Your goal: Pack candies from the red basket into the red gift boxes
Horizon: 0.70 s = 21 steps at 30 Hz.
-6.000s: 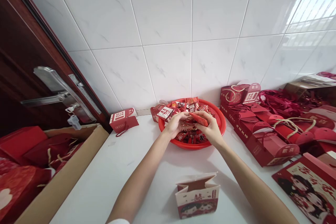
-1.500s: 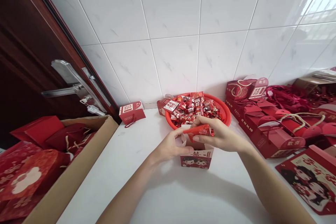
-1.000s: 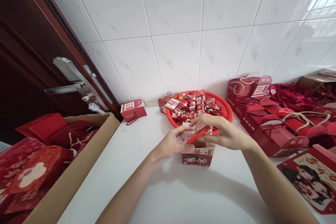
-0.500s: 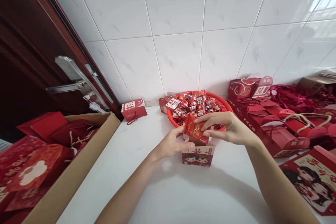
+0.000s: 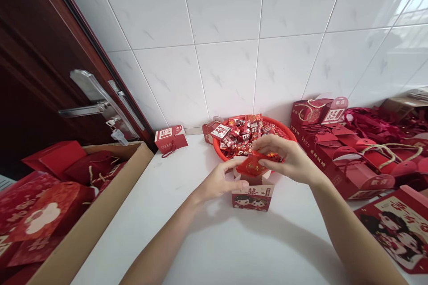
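A small red and cream gift box (image 5: 251, 200) with two cartoon figures stands upright on the white table (image 5: 160, 213), its top open. My left hand (image 5: 219, 181) grips the box's left upper edge, thumb on the front and fingers behind. Over the opening, my right hand (image 5: 284, 158) pinches a shiny red packet (image 5: 251, 165) with gold print; the packet is tilted and its lower part is close to the box mouth. Just behind is a red plastic basket (image 5: 289, 136) filled with wrapped candies (image 5: 239, 136).
Assembled red boxes (image 5: 347, 160) crowd the right side, with a flat printed box (image 5: 397, 227) in front. One small red box (image 5: 170, 138) stands by the wall. A cardboard carton (image 5: 110, 191) of red boxes lies left, below the door handle (image 5: 87, 110).
The red packet has tipped flatter over the box mouth, and my right hand has shifted slightly up and left with it. My left hand stays on the box.
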{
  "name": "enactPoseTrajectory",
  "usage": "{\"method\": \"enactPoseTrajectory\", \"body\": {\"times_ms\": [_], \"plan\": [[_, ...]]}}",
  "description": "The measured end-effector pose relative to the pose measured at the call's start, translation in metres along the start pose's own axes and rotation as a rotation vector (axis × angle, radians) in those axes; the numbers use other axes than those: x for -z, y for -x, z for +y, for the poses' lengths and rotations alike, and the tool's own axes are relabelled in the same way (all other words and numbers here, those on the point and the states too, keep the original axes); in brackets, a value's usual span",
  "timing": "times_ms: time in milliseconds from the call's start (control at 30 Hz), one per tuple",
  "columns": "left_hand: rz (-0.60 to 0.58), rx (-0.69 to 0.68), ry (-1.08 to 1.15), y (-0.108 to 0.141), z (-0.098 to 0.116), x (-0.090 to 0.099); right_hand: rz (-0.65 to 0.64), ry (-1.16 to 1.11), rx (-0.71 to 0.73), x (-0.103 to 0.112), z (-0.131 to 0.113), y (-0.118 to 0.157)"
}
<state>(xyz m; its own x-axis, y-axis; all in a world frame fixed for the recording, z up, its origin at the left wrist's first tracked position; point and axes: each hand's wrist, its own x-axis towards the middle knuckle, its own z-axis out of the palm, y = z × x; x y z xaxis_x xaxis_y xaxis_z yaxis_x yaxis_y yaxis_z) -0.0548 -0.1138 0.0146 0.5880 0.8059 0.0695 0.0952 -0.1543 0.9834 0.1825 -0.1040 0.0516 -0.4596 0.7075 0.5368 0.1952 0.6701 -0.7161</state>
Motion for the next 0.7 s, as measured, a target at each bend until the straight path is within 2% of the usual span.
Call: {"method": "enactPoseTrajectory", "body": {"times_ms": [100, 267, 367, 467, 567, 700], "plan": [[0.011, 0.001, -0.016, 0.0, -0.001, 0.0, 0.085, 0.021, 0.03, -0.003, -0.003, -0.001], [0.044, 0.001, -0.054, -0.002, -0.007, -0.002, -0.049, 0.126, 0.065, -0.022, -0.006, -0.004], [0.084, 0.004, 0.01, -0.003, -0.011, -0.005, -0.05, 0.082, 0.045, -0.028, -0.006, -0.005], [0.093, -0.022, 0.066, -0.004, -0.012, -0.007, -0.056, 0.039, 0.005, -0.02, -0.003, -0.006], [0.075, -0.039, 0.076, -0.004, -0.01, -0.007, -0.08, 0.109, -0.021, -0.006, 0.001, -0.005], [0.037, -0.02, -0.043, -0.002, -0.005, -0.004, 0.041, 0.143, -0.046, 0.005, 0.001, -0.003]]}}
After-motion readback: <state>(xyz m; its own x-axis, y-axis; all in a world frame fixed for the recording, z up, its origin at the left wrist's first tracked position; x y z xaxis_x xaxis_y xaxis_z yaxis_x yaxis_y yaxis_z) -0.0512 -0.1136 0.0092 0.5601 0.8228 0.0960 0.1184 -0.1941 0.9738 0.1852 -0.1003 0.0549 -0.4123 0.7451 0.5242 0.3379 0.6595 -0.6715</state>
